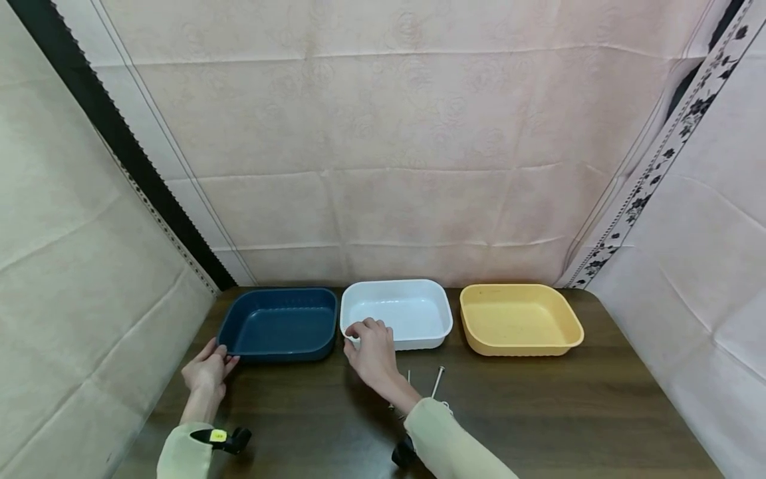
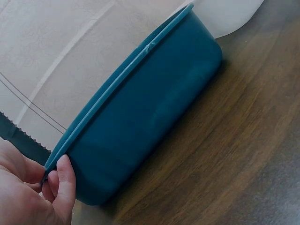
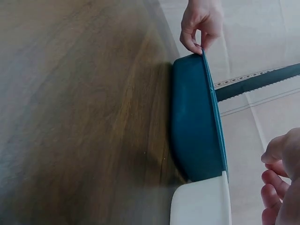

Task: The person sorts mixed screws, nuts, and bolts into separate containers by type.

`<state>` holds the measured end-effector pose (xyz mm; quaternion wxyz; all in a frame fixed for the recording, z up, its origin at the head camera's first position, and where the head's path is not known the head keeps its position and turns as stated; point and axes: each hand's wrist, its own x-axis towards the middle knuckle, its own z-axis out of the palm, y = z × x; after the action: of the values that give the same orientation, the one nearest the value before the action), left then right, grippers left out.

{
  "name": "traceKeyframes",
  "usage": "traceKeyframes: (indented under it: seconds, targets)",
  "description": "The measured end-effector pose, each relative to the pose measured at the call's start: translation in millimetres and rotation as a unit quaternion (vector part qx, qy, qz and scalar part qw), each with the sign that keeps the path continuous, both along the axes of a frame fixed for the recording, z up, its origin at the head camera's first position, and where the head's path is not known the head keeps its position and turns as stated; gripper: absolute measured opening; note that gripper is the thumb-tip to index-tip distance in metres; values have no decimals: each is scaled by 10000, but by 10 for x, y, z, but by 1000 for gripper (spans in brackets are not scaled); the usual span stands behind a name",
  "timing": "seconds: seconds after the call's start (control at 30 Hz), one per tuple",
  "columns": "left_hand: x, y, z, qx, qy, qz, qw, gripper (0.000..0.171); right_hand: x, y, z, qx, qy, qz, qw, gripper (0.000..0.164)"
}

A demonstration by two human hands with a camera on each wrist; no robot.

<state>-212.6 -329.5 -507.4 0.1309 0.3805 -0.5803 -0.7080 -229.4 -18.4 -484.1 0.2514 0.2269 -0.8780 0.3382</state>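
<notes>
At the left of the table, my left hand (image 1: pixel 206 374) pinches the rim of the dark blue tray (image 1: pixel 278 356) at its near left corner. In the left wrist view, the thumb and fingers of that hand (image 2: pixel 42 187) meet on the tray's lip. My right hand (image 1: pixel 372 352) hovers over the near left corner of the white tray (image 1: pixel 419 342), its fingers loosely bent. The right wrist view has this hand (image 3: pixel 283 180) apart from the white tray's rim (image 3: pixel 225 199), with nothing in its fingers.
A yellow tray (image 1: pixel 520 350) stands on the right of the wooden table (image 1: pixel 574 412). Beside my right wrist lie thin metal pieces, one a long bolt-like rod (image 1: pixel 439 381), partly hidden by the forearm. Cloth sheets (image 1: pixel 389 166) hang behind and on both sides.
</notes>
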Motion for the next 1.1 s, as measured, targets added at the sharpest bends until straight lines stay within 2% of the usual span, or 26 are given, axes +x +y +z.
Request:
traceKeyframes:
  seconds: [0.3,0.63,0.9,1.1]
  targets:
    - [19,-6,-6,51,41,-14,10000,53,168,279,-50,-347,-20,106,9993,8]
    - [26,-9,-4,76,114,-8,9999,53,332,659,-169,-631,-8,161,9979,17]
    - [21,5,1,129,129,-17,9998,52,454,869,-227,-518,-234,-41,9984,20]
    - [11,-2,-1,148,99,-68,9998,52,548,1025,-275,-474,-760,-78,9960,21]
